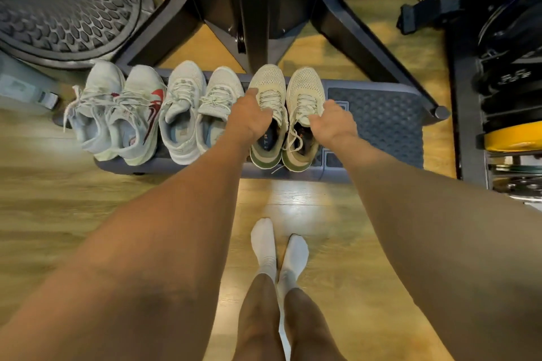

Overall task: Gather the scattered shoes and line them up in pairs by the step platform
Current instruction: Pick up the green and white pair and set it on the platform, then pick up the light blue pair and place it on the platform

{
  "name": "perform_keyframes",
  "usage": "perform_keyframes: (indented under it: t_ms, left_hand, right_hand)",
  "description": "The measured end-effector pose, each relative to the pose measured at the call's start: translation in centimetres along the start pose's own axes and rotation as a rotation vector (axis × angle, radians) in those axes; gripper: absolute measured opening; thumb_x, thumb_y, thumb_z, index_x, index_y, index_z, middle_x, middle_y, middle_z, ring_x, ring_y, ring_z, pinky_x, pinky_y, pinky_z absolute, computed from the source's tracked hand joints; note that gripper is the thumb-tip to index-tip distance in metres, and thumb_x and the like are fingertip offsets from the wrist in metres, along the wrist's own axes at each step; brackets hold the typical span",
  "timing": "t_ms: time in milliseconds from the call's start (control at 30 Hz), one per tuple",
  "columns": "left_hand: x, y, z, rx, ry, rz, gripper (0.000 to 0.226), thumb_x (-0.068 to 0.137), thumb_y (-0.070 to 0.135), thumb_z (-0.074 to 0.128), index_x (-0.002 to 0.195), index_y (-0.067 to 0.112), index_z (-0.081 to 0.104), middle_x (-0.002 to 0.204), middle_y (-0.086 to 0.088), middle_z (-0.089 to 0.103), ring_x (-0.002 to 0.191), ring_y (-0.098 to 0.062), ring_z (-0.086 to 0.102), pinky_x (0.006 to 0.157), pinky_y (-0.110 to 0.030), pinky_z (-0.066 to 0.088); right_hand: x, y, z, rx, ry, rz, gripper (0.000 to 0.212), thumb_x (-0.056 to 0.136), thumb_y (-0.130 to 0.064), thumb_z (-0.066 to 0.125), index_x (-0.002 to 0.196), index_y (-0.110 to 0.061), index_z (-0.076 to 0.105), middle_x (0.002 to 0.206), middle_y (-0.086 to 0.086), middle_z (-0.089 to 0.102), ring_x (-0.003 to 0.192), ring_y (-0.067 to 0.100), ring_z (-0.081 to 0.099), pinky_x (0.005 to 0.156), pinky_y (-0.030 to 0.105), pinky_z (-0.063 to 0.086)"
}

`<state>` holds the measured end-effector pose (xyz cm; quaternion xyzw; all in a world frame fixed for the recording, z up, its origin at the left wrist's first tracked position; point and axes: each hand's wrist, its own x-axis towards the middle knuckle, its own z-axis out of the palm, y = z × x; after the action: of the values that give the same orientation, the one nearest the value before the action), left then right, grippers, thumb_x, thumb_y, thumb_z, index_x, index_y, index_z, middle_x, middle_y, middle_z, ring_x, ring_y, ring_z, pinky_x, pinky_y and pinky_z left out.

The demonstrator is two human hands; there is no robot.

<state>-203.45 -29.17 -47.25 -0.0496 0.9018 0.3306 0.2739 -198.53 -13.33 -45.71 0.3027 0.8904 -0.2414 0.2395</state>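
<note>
Left grip (249, 119) grasping left cream shoe (268, 83) by its collar, right grip (333, 121) seemingly grasping right cream shoe (305, 85), step platform (381, 123) beneath both, red-trimmed pair (137, 114) and grey pair (183, 91) just left.

Warm, fairly bright indoor light is cast from above, and a pale glare patch is reflected on the wooden floor (296, 199). The edges are bent by wide-angle distortion and smeared by blur, chiefly at left.
</note>
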Motion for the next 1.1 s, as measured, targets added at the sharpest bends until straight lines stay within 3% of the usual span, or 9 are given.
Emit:
perform_keyframes:
  t_ms: [167, 300, 467, 800, 1100]
  left_hand:
    - [-5.2, 4.5, -7.3, 0.229, 0.082, 0.153, 0.058, 0.092, 0.040, 0.049, 0.144, 0.016, 0.037, 0.142, -0.018, 0.043, 0.129, -0.039, 0.041, 0.107, -0.049, 0.036]
    - [-10.7, 7.0, -13.9, 0.444, 0.212, 0.209, 0.058, 0.092, 0.050, 0.038, 0.142, 0.021, 0.039, 0.148, -0.016, 0.037, 0.134, -0.037, 0.034, 0.109, -0.052, 0.026]
    - [-19.7, 7.0, -22.1, 0.591, 0.418, 0.219, 0.061, 0.090, 0.058, 0.035, 0.143, 0.028, 0.038, 0.154, -0.012, 0.028, 0.141, -0.035, 0.023, 0.113, -0.059, 0.016]
    - [-42.0, -0.6, -32.9, 0.526, 0.750, -0.114, 0.059, 0.093, 0.056, 0.034, 0.147, 0.030, 0.033, 0.158, -0.011, 0.021, 0.145, -0.033, 0.017, 0.115, -0.057, 0.011]
    - [-61.2, -15.9, -34.3, 0.325, 0.908, -0.505, 0.061, 0.093, 0.060, 0.031, 0.147, 0.032, 0.031, 0.159, -0.010, 0.019, 0.146, -0.033, 0.015, 0.115, -0.058, 0.010]
  right_hand:
    - [-5.9, -4.8, -7.9, -0.157, 0.114, -0.289, 0.050, 0.096, -0.046, 0.041, 0.133, -0.013, 0.044, 0.133, 0.016, 0.050, 0.121, 0.037, 0.048, 0.095, 0.045, 0.041]
    - [-12.0, -8.8, -13.5, -0.328, 0.253, -0.539, 0.057, 0.095, -0.053, 0.037, 0.139, -0.016, 0.041, 0.137, 0.011, 0.047, 0.125, 0.033, 0.045, 0.093, 0.045, 0.040]
    - [-20.6, -12.5, -17.0, -0.420, 0.372, -0.829, 0.061, 0.095, -0.058, 0.034, 0.141, -0.018, 0.038, 0.144, 0.008, 0.041, 0.135, 0.029, 0.034, 0.104, 0.051, 0.035]
    - [-39.2, -21.4, -14.7, -0.524, 0.373, -1.327, 0.065, 0.095, -0.062, 0.028, 0.145, -0.021, 0.033, 0.153, 0.010, 0.029, 0.142, 0.028, 0.022, 0.109, 0.052, 0.027]
    - [-58.5, -27.2, -3.4, -0.619, 0.222, -1.719, 0.066, 0.094, -0.064, 0.025, 0.146, -0.023, 0.033, 0.155, 0.011, 0.026, 0.144, 0.029, 0.021, 0.112, 0.054, 0.023]
